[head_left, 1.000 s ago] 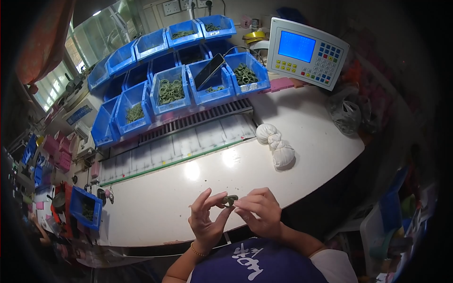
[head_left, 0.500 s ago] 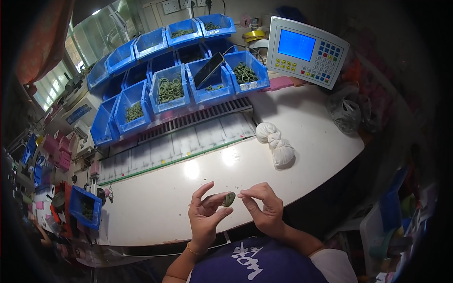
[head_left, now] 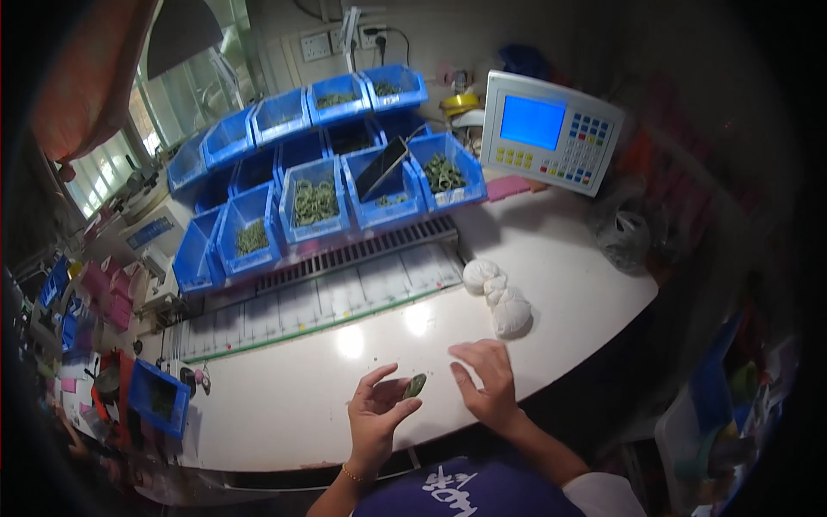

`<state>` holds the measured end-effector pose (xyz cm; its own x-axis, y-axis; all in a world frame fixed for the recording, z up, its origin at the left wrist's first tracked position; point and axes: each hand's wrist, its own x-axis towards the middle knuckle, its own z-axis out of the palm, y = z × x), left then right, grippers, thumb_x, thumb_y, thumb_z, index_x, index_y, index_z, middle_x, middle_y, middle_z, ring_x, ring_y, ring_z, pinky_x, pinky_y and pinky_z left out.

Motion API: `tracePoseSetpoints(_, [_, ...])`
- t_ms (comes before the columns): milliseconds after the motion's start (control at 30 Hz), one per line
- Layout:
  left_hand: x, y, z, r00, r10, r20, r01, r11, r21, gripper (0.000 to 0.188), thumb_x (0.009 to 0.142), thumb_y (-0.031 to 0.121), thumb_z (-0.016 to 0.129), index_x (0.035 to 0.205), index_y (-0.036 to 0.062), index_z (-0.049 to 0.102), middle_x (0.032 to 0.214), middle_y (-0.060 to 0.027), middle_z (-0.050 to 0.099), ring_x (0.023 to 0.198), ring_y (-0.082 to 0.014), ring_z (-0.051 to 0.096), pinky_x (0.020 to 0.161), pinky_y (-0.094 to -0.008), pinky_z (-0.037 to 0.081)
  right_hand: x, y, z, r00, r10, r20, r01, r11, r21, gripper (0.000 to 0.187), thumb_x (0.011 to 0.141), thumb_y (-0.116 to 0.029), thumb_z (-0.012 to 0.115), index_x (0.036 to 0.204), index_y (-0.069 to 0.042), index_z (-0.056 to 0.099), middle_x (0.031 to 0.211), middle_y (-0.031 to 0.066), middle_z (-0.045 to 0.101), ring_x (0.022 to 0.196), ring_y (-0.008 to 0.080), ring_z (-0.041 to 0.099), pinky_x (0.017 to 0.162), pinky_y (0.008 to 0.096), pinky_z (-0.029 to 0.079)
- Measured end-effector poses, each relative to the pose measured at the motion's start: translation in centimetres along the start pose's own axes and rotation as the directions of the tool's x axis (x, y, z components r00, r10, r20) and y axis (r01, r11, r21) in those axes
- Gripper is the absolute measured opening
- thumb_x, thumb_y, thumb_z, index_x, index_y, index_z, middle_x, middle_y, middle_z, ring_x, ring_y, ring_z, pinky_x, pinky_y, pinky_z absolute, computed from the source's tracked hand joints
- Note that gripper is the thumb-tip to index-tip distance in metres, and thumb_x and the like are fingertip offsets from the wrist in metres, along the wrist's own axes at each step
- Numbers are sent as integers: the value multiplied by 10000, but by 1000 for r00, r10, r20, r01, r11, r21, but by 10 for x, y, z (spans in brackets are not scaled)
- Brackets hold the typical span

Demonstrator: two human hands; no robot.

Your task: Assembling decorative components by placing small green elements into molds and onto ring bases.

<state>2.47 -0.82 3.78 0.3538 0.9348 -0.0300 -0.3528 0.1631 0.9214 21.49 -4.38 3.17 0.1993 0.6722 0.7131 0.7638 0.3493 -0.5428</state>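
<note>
Between the thumb and fingers of my left hand (head_left: 376,417) is a small dark green oval piece (head_left: 415,385), held up over the front of the white table. Its exact kind is too small to make out. My right hand (head_left: 488,379) is just to the right of it and apart from it, thumb and fingers parted, with nothing visible in them. A knotted white cloth bundle (head_left: 501,300) lies beyond my right hand. A few tiny dark crumbs are scattered on the white tabletop (head_left: 284,405) near my left hand.
Tiered blue bins (head_left: 312,200) at the back hold green ring-like pieces; a dark phone (head_left: 382,169) leans in one. A white keypad console (head_left: 552,133) stands back right, near a clear plastic bag (head_left: 626,236). A ruled white strip (head_left: 327,302) runs before the bins. Another blue bin (head_left: 158,398) is at left.
My right hand has drawn slightly away from the green piece, its fingertips opening. The left hand still holds the piece. The whole view has shifted, so the bench sits lower in it.
</note>
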Motion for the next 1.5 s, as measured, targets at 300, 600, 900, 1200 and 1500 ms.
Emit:
tracePoseSetpoints(300, [60,0,-3,991,131,32,-134,968,212,366,817,-45,739,1155,-4,607,1045,-97,676,968,-159,649,874,-290,545,-2,117,-29,983,151,101,-66,814,-576,595,763,-118,706,1328,-126,516,1369,97,459,1240,322,433,998,448,436])
tracePoseSetpoints(600, [249,46,95,564,726,393,-599,31,800,261,747,117,787,989,96,693,934,-60,692,860,-246,597,779,-363,469,18,169,-81,980,181,87,-133,909,-395,432,749,-40,587,1169,-118,650,1249,66,587,1178,261,532,963,405,487])
tracePoseSetpoints(900, [272,-41,169,498,404,768,-795,-143,590,320,813,95,737,1118,57,649,1111,-127,640,1047,-314,588,890,-404,482,73,317,-96,877,322,-357,-355,934,-28,193,935,-175,589,1011,-17,669,1052,156,658,1002,336,610,844,406,501])
tracePoseSetpoints(1200, [416,-111,145,700,229,676,-566,-399,721,631,957,318,576,1429,-37,354,1427,-272,420,1297,-454,421,1092,-491,337,192,453,-65,920,-20,-391,-52,984,-172,231,830,-141,637,1037,-42,619,1063,196,601,1003,388,565,898,456,446])
tracePoseSetpoints(1500, [466,-125,174,839,18,544,-528,-214,822,552,948,431,549,1382,96,486,1296,-240,565,1174,-472,530,1017,-518,404,213,511,-78,931,95,-351,-213,924,-316,470,752,-180,707,1178,-31,577,1148,230,553,1116,419,502,998,501,384])
